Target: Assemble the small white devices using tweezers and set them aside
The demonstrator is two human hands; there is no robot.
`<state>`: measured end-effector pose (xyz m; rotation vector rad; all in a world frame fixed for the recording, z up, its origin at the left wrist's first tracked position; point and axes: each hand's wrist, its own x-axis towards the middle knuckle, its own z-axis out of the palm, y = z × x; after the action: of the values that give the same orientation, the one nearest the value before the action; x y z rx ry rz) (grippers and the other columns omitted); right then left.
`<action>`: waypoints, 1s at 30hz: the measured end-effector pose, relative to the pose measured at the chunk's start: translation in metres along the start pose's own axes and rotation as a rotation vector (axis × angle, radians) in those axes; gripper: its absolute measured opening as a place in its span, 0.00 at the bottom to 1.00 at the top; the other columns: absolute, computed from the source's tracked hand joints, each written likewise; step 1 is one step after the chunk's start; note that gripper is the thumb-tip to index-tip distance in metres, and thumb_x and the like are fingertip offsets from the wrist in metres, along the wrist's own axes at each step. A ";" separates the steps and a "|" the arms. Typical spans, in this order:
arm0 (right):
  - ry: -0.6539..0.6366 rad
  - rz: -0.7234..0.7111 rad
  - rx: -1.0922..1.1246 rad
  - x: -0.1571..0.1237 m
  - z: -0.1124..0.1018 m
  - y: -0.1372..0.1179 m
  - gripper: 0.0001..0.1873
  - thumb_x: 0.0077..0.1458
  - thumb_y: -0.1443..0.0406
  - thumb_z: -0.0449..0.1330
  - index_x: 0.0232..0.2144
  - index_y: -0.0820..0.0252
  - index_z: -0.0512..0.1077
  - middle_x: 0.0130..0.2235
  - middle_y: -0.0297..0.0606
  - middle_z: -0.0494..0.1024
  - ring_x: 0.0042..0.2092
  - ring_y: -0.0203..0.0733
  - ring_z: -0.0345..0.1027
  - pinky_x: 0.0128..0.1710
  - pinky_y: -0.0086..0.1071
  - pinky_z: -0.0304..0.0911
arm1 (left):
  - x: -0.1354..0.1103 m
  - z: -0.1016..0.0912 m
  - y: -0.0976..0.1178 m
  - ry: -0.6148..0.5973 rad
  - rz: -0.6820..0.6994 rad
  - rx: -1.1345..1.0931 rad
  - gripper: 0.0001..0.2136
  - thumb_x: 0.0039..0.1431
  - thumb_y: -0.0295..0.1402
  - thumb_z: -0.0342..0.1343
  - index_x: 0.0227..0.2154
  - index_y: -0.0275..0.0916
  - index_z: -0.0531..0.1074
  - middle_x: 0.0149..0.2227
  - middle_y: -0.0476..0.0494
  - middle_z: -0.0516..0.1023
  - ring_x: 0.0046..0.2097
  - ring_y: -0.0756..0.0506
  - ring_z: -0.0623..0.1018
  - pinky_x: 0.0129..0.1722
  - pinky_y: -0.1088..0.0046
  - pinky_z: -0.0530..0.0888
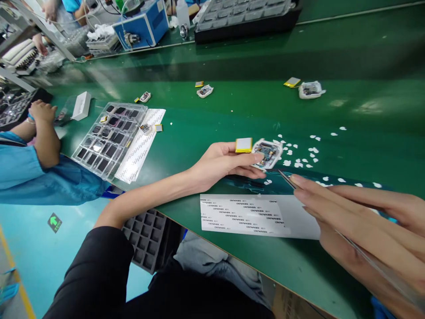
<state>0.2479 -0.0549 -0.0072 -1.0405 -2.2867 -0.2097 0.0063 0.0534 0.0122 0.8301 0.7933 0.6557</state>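
Note:
My left hand (222, 165) reaches over the green table (232, 110) and pinches a small white device housing (267, 153) with a bare circuit board inside. A flat silver battery with yellow tape (243, 145) hangs on it, above my fingers. My right hand (352, 221) lies at the lower right, fingers pressed together round thin metal tweezers (287, 178). The tweezer tip points at the housing, just below and to the right of it. Under both hands lies a white label sheet (245, 215).
Several white paper scraps (303, 157) litter the table beyond the housing. Two more housings with batteries (204, 90) (310, 89) lie farther back. A clear parts tray (108, 137) sits left, beside a co-worker's arm in blue (43, 141). A dark tray (148, 239) sits below the table edge.

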 end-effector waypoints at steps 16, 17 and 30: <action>0.048 -0.136 -0.201 0.005 0.012 0.006 0.30 0.70 0.65 0.50 0.72 0.47 0.59 0.55 0.29 0.82 0.55 0.47 0.76 0.46 0.40 0.70 | -0.010 0.010 -0.003 0.095 0.036 0.022 0.14 0.59 0.28 0.64 0.26 0.38 0.63 0.27 0.52 0.81 0.32 0.53 0.85 0.47 0.69 0.84; 0.042 -0.151 -0.211 0.004 0.012 0.007 0.29 0.71 0.64 0.49 0.71 0.49 0.59 0.56 0.30 0.82 0.55 0.47 0.75 0.46 0.40 0.71 | -0.011 0.011 -0.002 0.096 0.036 0.023 0.14 0.60 0.27 0.64 0.26 0.38 0.63 0.27 0.52 0.81 0.32 0.53 0.85 0.46 0.69 0.84; 0.017 -0.198 -0.177 0.003 0.013 0.009 0.28 0.72 0.64 0.44 0.71 0.45 0.60 0.58 0.29 0.80 0.56 0.47 0.75 0.49 0.42 0.71 | -0.014 0.013 -0.006 0.123 0.062 -0.005 0.19 0.46 0.34 0.74 0.24 0.38 0.65 0.25 0.52 0.80 0.30 0.51 0.83 0.39 0.71 0.83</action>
<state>0.2471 -0.0421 -0.0164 -0.8923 -2.3891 -0.5073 0.0110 0.0347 0.0180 0.8182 0.8791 0.7690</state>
